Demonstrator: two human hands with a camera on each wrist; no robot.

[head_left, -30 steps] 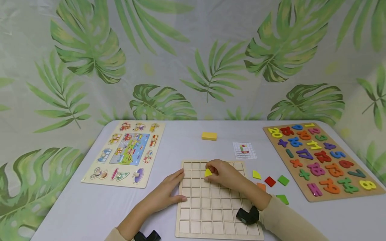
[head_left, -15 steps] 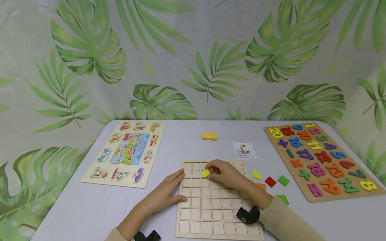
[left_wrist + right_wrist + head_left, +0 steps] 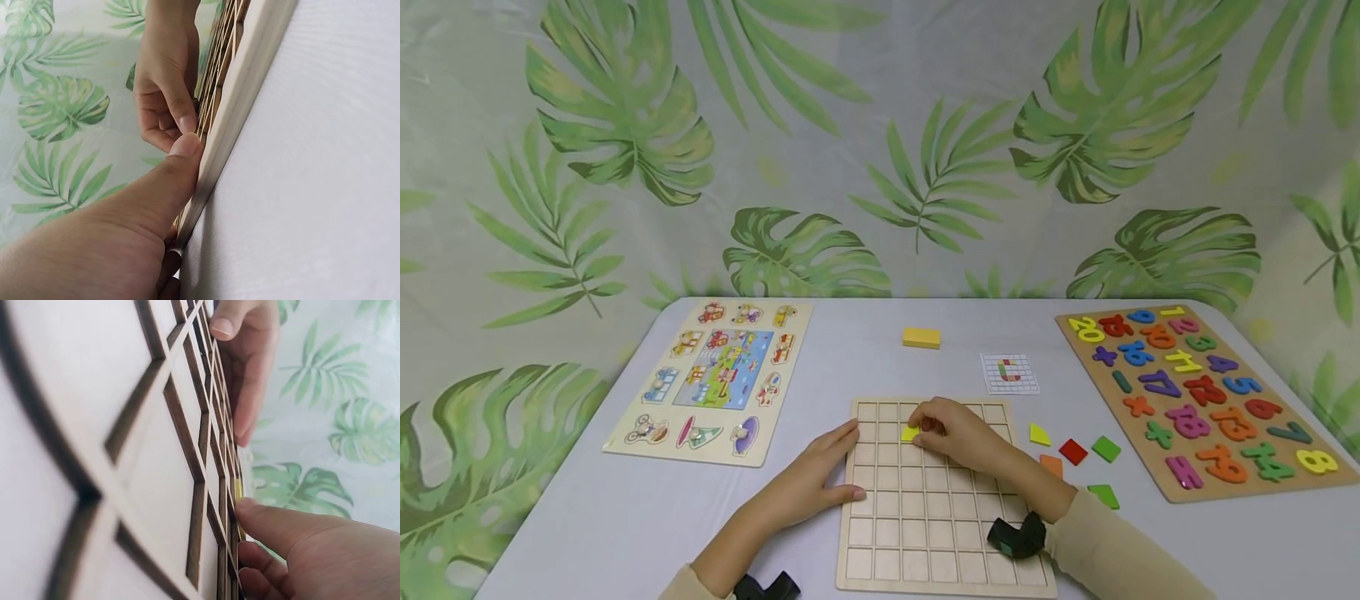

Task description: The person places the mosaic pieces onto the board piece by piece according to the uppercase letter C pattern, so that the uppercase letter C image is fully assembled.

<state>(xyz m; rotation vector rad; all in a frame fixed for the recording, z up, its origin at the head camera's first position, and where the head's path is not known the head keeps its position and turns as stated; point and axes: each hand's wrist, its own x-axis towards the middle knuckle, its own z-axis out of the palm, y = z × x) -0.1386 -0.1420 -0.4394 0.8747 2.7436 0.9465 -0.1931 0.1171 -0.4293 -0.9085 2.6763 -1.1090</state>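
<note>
We see a pale grey desk (image 3: 625, 517) backed by a leaf-print curtain (image 3: 625, 150). On it lie a vehicle puzzle (image 3: 718, 375), a number board (image 3: 1195, 392), a pattern card (image 3: 1009, 373), a yellow block (image 3: 921, 337) and loose coloured tiles (image 3: 1072, 452). The right hand (image 3: 958, 433) has its fingers curled, pinching a yellow tile (image 3: 910, 433) on the grid board (image 3: 925, 517); the left hand (image 3: 808, 483) rests with relaxed fingers at the board's left edge.

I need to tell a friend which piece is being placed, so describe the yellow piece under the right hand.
Find the wooden grid board at the table's near middle. In its second row from the far edge, the right hand presses a small yellow piece, the only coloured piece on the board.
</note>
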